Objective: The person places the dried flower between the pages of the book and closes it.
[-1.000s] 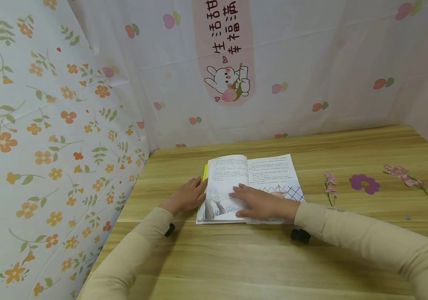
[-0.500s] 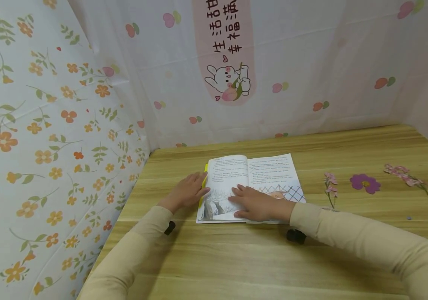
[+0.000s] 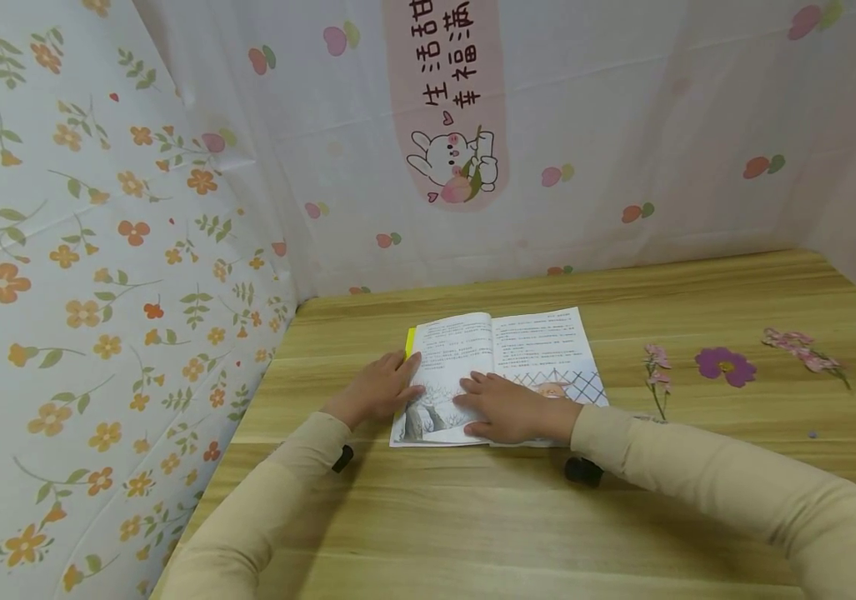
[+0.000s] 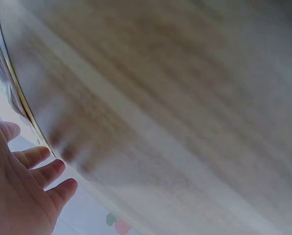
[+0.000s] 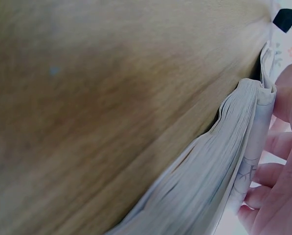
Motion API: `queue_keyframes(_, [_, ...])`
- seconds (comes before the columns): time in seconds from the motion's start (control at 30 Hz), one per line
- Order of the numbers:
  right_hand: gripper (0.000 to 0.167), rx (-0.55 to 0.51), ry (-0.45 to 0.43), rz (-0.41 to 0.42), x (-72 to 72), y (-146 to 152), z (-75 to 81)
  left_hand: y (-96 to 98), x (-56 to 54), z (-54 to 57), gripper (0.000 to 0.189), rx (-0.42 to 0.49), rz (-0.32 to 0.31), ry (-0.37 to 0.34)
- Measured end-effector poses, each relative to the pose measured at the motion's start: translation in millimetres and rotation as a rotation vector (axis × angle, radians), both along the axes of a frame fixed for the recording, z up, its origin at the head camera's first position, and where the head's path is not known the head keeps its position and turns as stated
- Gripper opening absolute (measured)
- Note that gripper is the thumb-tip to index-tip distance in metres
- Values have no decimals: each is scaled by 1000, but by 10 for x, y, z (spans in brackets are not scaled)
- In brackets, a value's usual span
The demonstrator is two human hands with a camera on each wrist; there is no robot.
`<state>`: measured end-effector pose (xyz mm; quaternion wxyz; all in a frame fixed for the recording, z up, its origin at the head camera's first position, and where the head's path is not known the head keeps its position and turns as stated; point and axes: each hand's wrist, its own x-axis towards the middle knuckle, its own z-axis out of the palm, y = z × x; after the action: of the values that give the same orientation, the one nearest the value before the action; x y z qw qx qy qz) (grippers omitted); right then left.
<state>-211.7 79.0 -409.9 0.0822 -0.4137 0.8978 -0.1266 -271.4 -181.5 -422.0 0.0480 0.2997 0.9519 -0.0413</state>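
Observation:
An open book (image 3: 458,342) lies on the wooden table, with printed text on its upper halves and drawings along the bottom. A strip of yellow cover (image 3: 409,340) shows at its left edge. My left hand (image 3: 377,388) is at that edge, fingertips over the margin of the left page. In the left wrist view its fingers (image 4: 49,172) are spread and hold nothing. Across the lower middle rests my right hand (image 3: 508,408), fingers pointing left over the fold and partly hiding the drawing of the right page. The right wrist view shows the thick page block (image 5: 204,166) beside that hand.
Right of the book lie a small pink flower sprig (image 3: 658,379), a purple flower (image 3: 726,367) and another pink sprig (image 3: 806,354). A tiny bluish bit (image 3: 813,434) sits nearer the front. Patterned cloth (image 3: 585,125) hangs behind the table and on the left.
The right hand has slid slightly left over the pages. The left hand has shifted a little, its fingertips now further over the page margin. The book stays open at the same pages.

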Motion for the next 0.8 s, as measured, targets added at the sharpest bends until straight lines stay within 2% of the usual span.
queue_keyframes(0.17, [52, 22, -12, -6, -2, -4, 13, 10, 12, -3, 67, -17, 2, -31])
queue_keyframes(0.53, [53, -15, -49, -20, -35, 22, 35, 33, 3, -4, 67, -66, -6, -19])
queue_keyframes(0.8, [58, -170, -99, -37, -23, 194, 46, 54, 28, 17, 67, -73, 6, -30])
